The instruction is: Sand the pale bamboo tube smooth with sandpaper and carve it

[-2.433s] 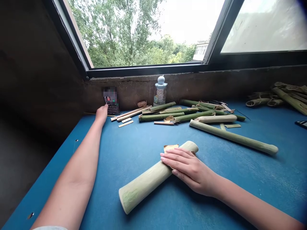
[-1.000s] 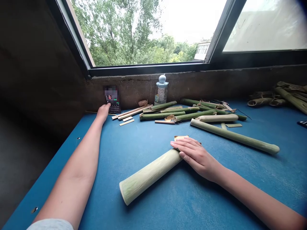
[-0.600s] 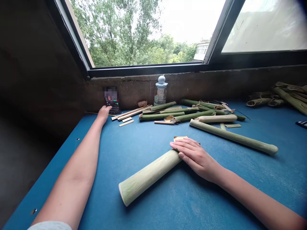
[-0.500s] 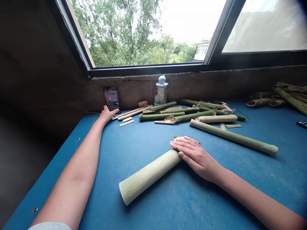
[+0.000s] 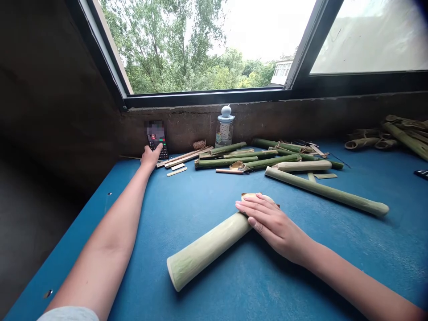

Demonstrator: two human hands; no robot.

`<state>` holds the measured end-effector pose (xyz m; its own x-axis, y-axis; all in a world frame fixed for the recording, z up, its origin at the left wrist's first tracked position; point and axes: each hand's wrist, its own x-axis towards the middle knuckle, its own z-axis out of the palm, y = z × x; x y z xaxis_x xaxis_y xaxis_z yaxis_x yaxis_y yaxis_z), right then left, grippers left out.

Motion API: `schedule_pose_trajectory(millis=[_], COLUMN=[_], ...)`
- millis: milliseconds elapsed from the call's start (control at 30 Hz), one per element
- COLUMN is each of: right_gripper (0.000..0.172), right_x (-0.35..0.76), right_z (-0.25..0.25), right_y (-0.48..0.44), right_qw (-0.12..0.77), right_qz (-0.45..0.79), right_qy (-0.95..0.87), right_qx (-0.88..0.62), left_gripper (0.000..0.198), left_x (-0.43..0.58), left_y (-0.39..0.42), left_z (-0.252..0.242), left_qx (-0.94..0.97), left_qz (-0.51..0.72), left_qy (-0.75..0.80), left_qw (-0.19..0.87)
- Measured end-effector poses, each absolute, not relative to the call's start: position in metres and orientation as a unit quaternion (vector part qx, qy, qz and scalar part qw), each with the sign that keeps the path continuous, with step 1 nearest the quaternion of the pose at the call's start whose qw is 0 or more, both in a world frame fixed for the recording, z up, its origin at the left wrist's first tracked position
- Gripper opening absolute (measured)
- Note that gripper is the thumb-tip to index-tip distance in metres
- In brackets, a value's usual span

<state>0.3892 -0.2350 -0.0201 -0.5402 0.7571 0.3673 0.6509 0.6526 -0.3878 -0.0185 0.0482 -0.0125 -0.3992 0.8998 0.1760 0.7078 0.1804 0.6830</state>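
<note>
No readable text: label on the bottle (image 5: 224,132) too small, screen of the phone (image 5: 156,139) blurred.

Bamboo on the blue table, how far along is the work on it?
Done: one thick section looks scraped pale, and a few split strips lie by the wall. In hand: the right hand rests flat on that section while the left hand touches the phone. Left: the dark green stalks look unpeeled.
</note>
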Motion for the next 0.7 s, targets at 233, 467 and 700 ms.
schedule_pose_trajectory(millis=[233, 467, 700], right_gripper=[0.043, 0.042, 0.045], right_x=[0.386, 0.402, 0.386], right_z=[-0.015, -0.019, -0.018], right_y=[-0.239, -0.228, -0.239], right_qw=[0.235, 0.257, 0.252], right_qz=[0.103, 0.088, 0.094], right_qy=[-0.895, -0.867, -0.900], right_qx=[-0.366, -0.417, -0.344], left_gripper=[0.088, 0.084, 0.076], left_x=[-0.001, -0.010, -0.031], left_y=[0.048, 0.051, 0.055], left_z=[-0.007, -0.014, -0.024], left_qx=[0.481, 0.503, 0.571], left_qz=[0.356, 0.373, 0.401], left_qy=[0.794, 0.772, 0.699], left_qw=[0.107, 0.113, 0.159])
